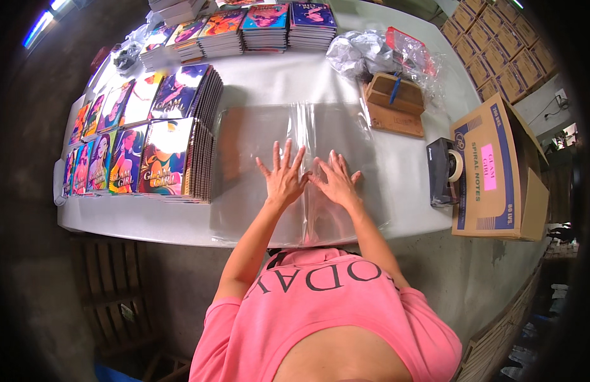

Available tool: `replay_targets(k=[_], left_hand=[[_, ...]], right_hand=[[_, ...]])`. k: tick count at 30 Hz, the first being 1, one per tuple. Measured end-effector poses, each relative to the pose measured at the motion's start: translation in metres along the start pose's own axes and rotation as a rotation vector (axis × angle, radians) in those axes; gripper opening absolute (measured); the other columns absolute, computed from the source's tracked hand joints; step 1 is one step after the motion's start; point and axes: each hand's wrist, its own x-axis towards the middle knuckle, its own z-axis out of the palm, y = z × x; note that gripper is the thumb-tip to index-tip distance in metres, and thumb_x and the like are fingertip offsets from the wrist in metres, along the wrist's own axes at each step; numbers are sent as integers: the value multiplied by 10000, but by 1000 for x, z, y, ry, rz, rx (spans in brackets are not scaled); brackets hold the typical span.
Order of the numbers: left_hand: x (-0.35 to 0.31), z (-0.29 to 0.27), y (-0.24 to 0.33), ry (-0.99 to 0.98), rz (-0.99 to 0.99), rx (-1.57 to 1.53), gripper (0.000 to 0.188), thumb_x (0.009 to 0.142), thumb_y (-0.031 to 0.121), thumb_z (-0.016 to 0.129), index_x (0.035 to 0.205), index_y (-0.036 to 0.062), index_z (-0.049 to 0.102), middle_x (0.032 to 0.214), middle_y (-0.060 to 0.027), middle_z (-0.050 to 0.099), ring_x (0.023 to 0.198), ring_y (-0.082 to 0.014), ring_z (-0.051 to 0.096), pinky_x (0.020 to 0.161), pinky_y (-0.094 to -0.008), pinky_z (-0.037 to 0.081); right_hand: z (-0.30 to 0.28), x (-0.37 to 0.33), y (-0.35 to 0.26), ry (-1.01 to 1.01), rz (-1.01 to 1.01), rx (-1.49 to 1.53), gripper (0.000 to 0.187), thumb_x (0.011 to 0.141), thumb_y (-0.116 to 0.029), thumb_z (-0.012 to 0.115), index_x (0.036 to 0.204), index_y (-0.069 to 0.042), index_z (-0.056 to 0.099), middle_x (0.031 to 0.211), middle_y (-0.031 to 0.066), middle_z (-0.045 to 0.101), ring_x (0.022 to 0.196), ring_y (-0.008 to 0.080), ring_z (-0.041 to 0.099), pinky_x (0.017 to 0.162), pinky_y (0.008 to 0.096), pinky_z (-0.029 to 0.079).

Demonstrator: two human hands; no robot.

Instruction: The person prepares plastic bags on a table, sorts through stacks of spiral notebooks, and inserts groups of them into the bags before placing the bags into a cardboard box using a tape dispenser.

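Observation:
Clear plastic sheets [244,204] lie flat in front of me on the white-covered table, with a raised fold running down their middle. My left hand [284,178] rests on the plastic just left of that fold, fingers spread and holding nothing. To the right of the fold, my right hand [335,181] also presses flat with its fingers apart. The two thumbs almost meet at the fold. Close by on the left stand stacks of spiral notebooks [164,156] with bright illustrated covers.
More notebook stacks [264,28] line the far edge. Crumpled plastic [365,54] sits near a wooden block holder [394,105] with a blue pen. At right are a tape dispenser [442,172] and an open cardboard box [489,169]. Stacked cartons [498,48] stand beyond the table.

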Motion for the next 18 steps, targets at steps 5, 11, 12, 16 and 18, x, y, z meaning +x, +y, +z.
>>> replay_targets(k=[5, 11, 12, 16, 18], left_hand=[[23, 10, 15, -188, 91, -119, 751, 817, 704, 378, 1447, 332, 207, 1536, -53, 84, 1408, -331, 16, 983, -736, -20], [35, -1, 22, -108, 201, -91, 838, 734, 821, 298, 1440, 380, 197, 1537, -47, 77, 1403, -351, 30, 994, -717, -49], [40, -5, 25, -108, 234, -89, 838, 734, 822, 297, 1440, 381, 197, 1537, -44, 78, 1403, -351, 30, 996, -715, -51], [45, 10, 20, -151, 161, -137, 848, 717, 822, 340, 1435, 391, 210, 1539, -23, 77, 1404, -345, 29, 990, -730, -8], [42, 12, 16, -178, 155, -143, 865, 674, 833, 405, 1417, 419, 245, 1541, -26, 62, 1396, -381, 9, 956, -762, 12]], right_hand=[[-75, 58, 43, 326, -266, 78, 469, 801, -6, 524, 1250, -139, 532, 1412, 150, 370, 1242, 340, 422, 1003, 362, 392], [-195, 160, 75, 440, -34, -311, 662, 759, 46, 558, 1352, -188, 381, 1413, 162, 341, 1191, 369, 458, 949, 437, 427], [-202, 172, 81, 406, 18, -381, 657, 751, 35, 580, 1341, -185, 391, 1393, 157, 372, 1177, 369, 469, 931, 449, 437], [-203, 204, 103, 331, -192, -469, 448, 768, 53, 484, 1175, -130, 515, 1158, 170, 554, 986, 401, 574, 819, 488, 480], [-209, 210, 103, 331, -214, -479, 377, 759, 50, 506, 1098, -109, 552, 1038, 165, 609, 942, 401, 587, 800, 487, 483]])
